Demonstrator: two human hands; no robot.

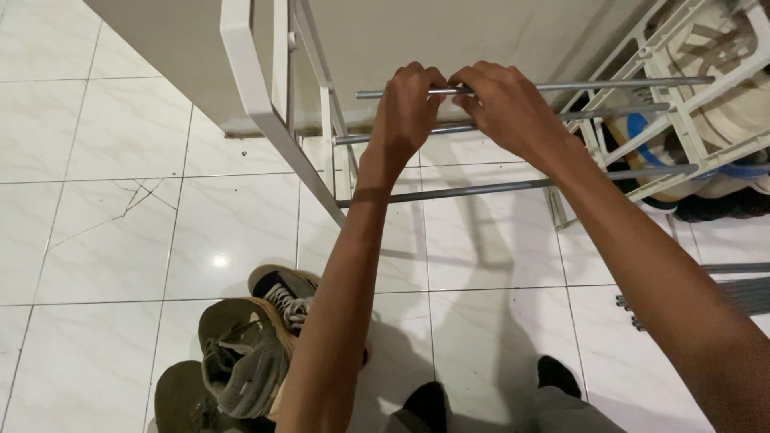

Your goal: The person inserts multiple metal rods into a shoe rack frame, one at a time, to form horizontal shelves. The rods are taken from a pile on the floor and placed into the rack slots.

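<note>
- Shoes nearest the camera, well below the grip: one olive pair (228, 365) and one black-and-white sneaker (281, 290), all on the tiled floor (104, 256); the left forearm crosses over them.
- More loose grey rods (734, 295) lie on the floor, far right of the grip and below it; their number is unclear.
- Three grey rods span the white rack frame (255, 96): the bottom rod (481, 188) and the middle rod (385, 135) run below the grip, and the top rod (609, 84) is in the hands.
- Left hand (405, 112) is curled tight around the top rod.
- Right hand (505, 108) touches the left, fingers pinched closed on the same rod.
- Right of the grip, the frame's other side piece (682, 104) stands before more footwear (722, 196).
- Behind the grip, a beige wall (417, 32).
</note>
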